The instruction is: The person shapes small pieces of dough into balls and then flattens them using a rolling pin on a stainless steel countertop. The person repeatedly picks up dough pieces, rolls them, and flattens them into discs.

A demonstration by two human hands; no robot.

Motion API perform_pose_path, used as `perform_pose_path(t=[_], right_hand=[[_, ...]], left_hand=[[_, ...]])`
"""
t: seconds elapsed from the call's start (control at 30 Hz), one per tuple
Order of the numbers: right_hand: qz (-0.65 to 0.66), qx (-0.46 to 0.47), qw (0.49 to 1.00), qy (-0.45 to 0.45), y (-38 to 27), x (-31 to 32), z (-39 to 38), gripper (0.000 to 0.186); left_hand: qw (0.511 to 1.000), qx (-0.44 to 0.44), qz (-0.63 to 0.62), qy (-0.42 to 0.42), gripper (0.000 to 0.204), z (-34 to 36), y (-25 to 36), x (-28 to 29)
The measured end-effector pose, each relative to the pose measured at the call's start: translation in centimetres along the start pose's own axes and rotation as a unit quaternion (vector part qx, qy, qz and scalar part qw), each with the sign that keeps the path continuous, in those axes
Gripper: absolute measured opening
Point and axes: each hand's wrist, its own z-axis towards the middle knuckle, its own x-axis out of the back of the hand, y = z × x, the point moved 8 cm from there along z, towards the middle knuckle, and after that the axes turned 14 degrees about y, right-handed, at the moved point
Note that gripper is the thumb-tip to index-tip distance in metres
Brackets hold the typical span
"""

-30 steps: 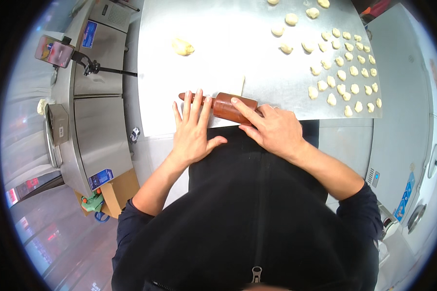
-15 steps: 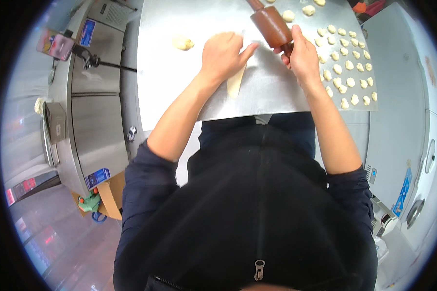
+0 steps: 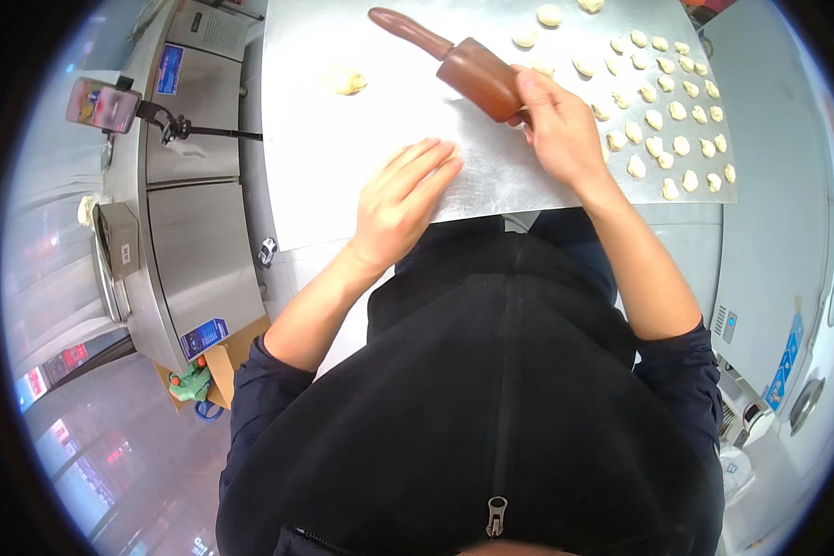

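Observation:
A brown wooden rolling pin [image 3: 480, 80] with a thick barrel slants over the metal tabletop [image 3: 315, 176]. My right hand [image 3: 565, 130] is closed round its near handle; the other handle points to the far left. Low over the table's near edge, my left hand [image 3: 400, 199] lies palm down, its fingers stretched out and close together. Whatever is beneath that palm is hidden. A pale lump of dough [image 3: 348, 82] rests beyond my left hand. To the right of the rolling pin, several small dough pieces [image 3: 654, 120] lie spread in loose rows.
At the left, a phone [image 3: 104, 104] sits on a holder arm beside a steel cabinet [image 3: 199, 250]. An open cardboard box [image 3: 236, 357] stands on the floor there. A large grey appliance [image 3: 774, 185] flanks the table's right side.
My left hand has gone from curled to flat and come nearer to me. The dough strip under it is no longer visible. The rolling pin has swung leftward and lower in my right hand.

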Motion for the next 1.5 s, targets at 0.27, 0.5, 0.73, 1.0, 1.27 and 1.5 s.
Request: perform_pose_path(t=[0.27,0.5,0.73,1.0,1.27,1.5], right_hand=[[-0.324,0.287,0.886,-0.166,-2.7,-4.0,-7.9,0.065],[0.073,-0.037,0.997,0.012,2.8,2.5,-3.9,0.063],[0.12,-0.115,0.981,0.097,4.6,9.7,-2.7,0.061],[0.104,-0.118,0.982,0.108,3.8,11.0,-1.5,0.06],[0.069,-0.08,0.992,0.064,4.2,9.8,-2.3,0.06],[-0.093,0.063,0.993,-0.026,2.4,1.1,3.0,0.057]], left_hand=[[0.973,0.141,0.166,-0.082,0.097,0.0,-4.0,0.5],[0.98,0.131,0.138,-0.052,0.039,-0.5,-3.7,-2.2],[0.899,0.348,-0.158,-0.216,0.03,6.6,-3.3,-3.0],[0.996,0.07,0.012,-0.046,0.064,17.5,-7.2,-14.8],[0.993,0.11,-0.014,-0.038,0.028,15.8,-3.5,-6.8],[0.974,0.104,0.072,0.189,0.061,10.5,-5.5,1.1]])
